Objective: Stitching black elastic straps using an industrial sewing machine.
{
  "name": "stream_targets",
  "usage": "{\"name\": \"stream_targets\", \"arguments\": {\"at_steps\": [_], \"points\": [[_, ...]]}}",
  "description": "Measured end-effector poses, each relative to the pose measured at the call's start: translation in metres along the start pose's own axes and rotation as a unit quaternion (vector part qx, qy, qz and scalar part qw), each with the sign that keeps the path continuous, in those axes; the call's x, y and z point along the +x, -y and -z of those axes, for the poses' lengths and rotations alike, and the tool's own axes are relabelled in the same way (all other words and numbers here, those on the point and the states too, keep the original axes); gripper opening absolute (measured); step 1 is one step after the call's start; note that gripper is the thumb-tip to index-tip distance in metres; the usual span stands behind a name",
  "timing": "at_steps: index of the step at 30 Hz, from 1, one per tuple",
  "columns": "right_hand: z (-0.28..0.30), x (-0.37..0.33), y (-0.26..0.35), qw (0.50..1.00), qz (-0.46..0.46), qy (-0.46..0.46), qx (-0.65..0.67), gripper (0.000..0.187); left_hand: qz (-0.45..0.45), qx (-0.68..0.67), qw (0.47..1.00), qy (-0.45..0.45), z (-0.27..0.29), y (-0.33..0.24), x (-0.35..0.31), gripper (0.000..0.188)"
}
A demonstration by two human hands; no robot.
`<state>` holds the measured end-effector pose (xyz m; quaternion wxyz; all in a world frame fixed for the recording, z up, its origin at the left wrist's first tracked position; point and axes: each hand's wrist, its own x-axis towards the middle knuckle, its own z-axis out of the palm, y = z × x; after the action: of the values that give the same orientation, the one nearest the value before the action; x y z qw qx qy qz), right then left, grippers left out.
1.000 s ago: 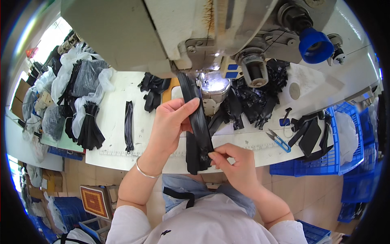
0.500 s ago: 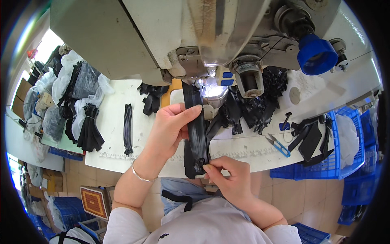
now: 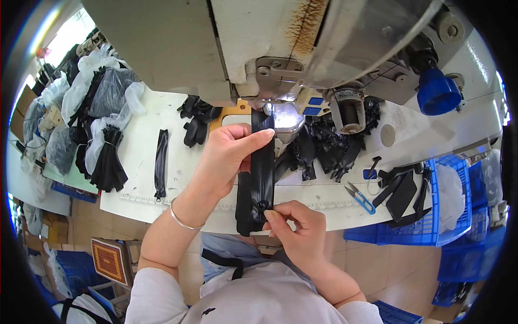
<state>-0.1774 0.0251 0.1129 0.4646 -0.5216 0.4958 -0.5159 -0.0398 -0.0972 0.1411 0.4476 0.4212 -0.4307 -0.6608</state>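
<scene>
Under the needle area of a sewing machine (image 3: 278, 67), a glossy black zipper strip (image 3: 263, 175) runs down toward me past the table's near edge. My left hand (image 3: 229, 156) pinches its upper part between thumb and fingers, just in front of the lit needle area. Lower down, my right hand (image 3: 297, 229) pinches the strip's near end by a small dark lump, perhaps the slider. A second black layer hangs along the strip's left side. Its far end is hidden by the machine head.
Another black zipper (image 3: 161, 164) lies at left, near bundled black strips (image 3: 110, 162) and plastic bags. A heap of shiny black pieces (image 3: 337, 146) sits right of the needle. Blue thread snips (image 3: 360, 198) lie by a blue crate (image 3: 415, 229) on the right.
The whole view has shifted, with the machine now lower and farther right in the picture. Both hands keep their pinch on the zipper strip, which hangs slightly straighter.
</scene>
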Motion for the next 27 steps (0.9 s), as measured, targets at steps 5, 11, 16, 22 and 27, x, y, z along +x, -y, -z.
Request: {"name": "stream_targets", "arguments": {"at_steps": [5, 11, 16, 22, 27], "points": [[-0.004, -0.001, 0.0, 1.0, -0.011, -0.007, -0.001, 0.008, 0.001, 0.0, 1.0, 0.006, 0.005, 0.003, 0.0, 0.025], [-0.012, -0.001, -0.008, 1.0, 0.013, -0.016, -0.023, 0.004, 0.005, -0.015, 1.0, 0.006, 0.007, 0.004, -0.001, 0.024], [-0.013, 0.01, -0.011, 0.998, 0.003, -0.066, -0.023, 0.007, 0.066, -0.03, 0.995, 0.062, 0.01, 0.021, -0.024, 0.015], [-0.008, 0.015, -0.021, 0.993, 0.054, -0.066, -0.085, 0.007, 0.085, -0.252, 0.958, 0.112, 0.013, 0.047, -0.072, 0.022], [-0.009, 0.013, -0.017, 0.996, 0.033, -0.068, -0.047, 0.008, 0.017, -0.102, 0.994, 0.019, 0.012, 0.052, -0.053, 0.011]]}}
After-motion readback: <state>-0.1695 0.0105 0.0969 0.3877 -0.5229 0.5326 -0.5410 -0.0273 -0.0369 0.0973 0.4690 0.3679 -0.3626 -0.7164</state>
